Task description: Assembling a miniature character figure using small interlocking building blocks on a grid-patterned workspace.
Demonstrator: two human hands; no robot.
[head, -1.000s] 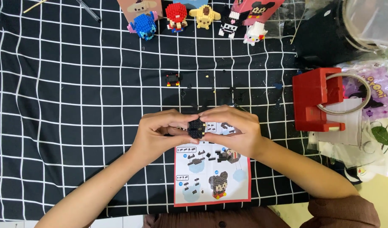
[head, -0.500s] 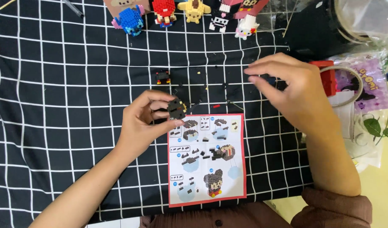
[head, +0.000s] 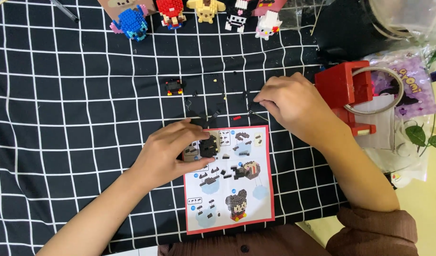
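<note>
Black checked cloth is covering the table where we are building a small figure from tiny bricks. Half a second ago our right hand was reaching high over the loose pieces; now the right hand is lowering onto the scattered black bricks just above the instruction sheet, fingertips pinched narrow at the cloth, though we cannot tell whether a brick is caught between them. Our left hand is holding the half-built black figure over the sheet's upper left corner, fingers curled around it, slightly lower than it was a moment ago. The two hands, joined on the model a second earlier, are now working apart, which suggests another piece is being fetched. A small black-and-red assembly is sitting alone above the loose bricks. Finished brick figures are lining the far edge, and a red box is standing just beside the right hand.
</note>
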